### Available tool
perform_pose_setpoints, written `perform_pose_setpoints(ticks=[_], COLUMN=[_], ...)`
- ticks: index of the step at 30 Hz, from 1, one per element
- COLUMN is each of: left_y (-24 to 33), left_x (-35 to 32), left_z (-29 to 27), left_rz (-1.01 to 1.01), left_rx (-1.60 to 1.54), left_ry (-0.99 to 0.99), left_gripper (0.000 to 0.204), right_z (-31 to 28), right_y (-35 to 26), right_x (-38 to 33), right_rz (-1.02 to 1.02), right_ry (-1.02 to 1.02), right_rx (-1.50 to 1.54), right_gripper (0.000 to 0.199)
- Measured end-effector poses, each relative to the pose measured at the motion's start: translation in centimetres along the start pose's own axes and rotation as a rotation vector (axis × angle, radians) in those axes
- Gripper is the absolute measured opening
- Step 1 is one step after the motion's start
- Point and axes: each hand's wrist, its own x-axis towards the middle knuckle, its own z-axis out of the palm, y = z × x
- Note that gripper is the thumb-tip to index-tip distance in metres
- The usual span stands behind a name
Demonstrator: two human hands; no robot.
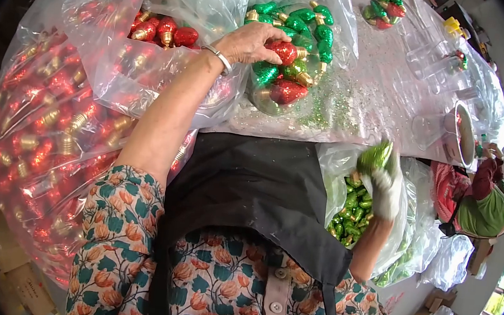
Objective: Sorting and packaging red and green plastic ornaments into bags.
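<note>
My left hand [247,44], with a silver bangle at the wrist, is closed on a red glittery bulb-shaped ornament [284,51] with a gold screw base. It is held over a clear round plastic container [263,103]. Inside lie another red ornament [288,91] and green ones. My right hand [387,188], in a white glove and blurred by motion, grips something light green and glittery, seemingly a green bulb ornament [375,158]. Below it, an open plastic bag holds many green bulb ornaments [351,212].
A big clear bag of red ornaments [41,152] fills the left side. Dark green ornaments [302,19] lie in plastic behind the container. Toward the far right are a filled clear container [383,12], clear cups [427,62], a white bucket [459,132] and a co-worker [483,205]. Green glitter covers the table [337,114].
</note>
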Motion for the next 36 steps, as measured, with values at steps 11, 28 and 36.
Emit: perform_pose_setpoints(ticks=[11, 28, 36], left_y=[1.7, -0.5, -0.2], left_x=[-1.9, -2.3, -2.9], left_z=[0.6, 1.1, 0.4], left_rz=[-0.192, -0.195, -0.233], left_rx=[0.091, -0.065, -0.135], left_ry=[-0.027, 0.066, 0.021], left_gripper=[0.049, 0.044, 0.045], right_z=[14.0, 17.5, 16.2], right_y=[-3.5, -0.4, -0.9], right_x=[14.5, 11.6, 11.4], right_rz=[-0.200, -0.314, -0.209], right_ry=[-0.255, 0.010, -0.058], right_rx=[-0.197, -0.096, -0.126], right_gripper=[0.040, 0.037, 0.035])
